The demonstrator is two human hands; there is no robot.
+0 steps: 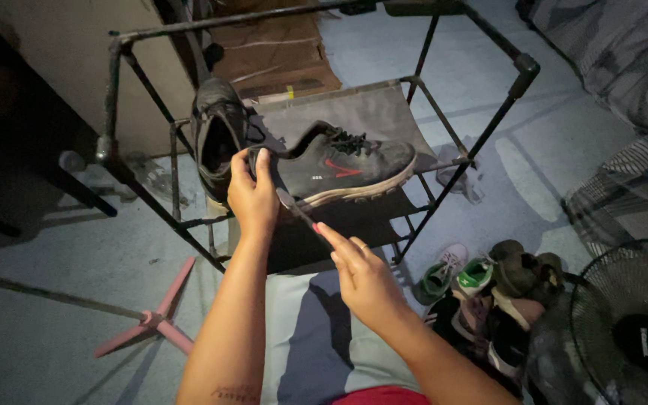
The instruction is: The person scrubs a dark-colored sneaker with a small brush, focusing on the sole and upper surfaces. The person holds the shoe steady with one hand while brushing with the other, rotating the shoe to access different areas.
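Both forearms are extended forward from the bottom of the view, over a lap covered in blue and pale cloth. The left hand is raised with its back to the camera, the wrist straight, and its fingers are curled over the heel of a dark sneaker, which is grasped there and held level with the toe pointing right. The sneaker is carried in front of the fabric shelf of a black tube-framed shoe rack, just above the sling; whether its sole is resting on the cloth cannot be told in the dim light. A second dark shoe is seen beside it on the left of the rack, tipped up with its opening turned toward the camera. The right hand is held lower and nearer the body, palm partly turned inward, the fingers closed in a pinch around the handle of a small brush, apparently a toothbrush, whose head is brought up against the sneaker's pale sole edge near the heel. On the floor to the right, a heap of shoes is piled, with green-and-white pairs among darker ones, and the grille of a floor fan is cut off at the lower right corner. A pink cross-shaped stand is laid flat on the floor at the left.
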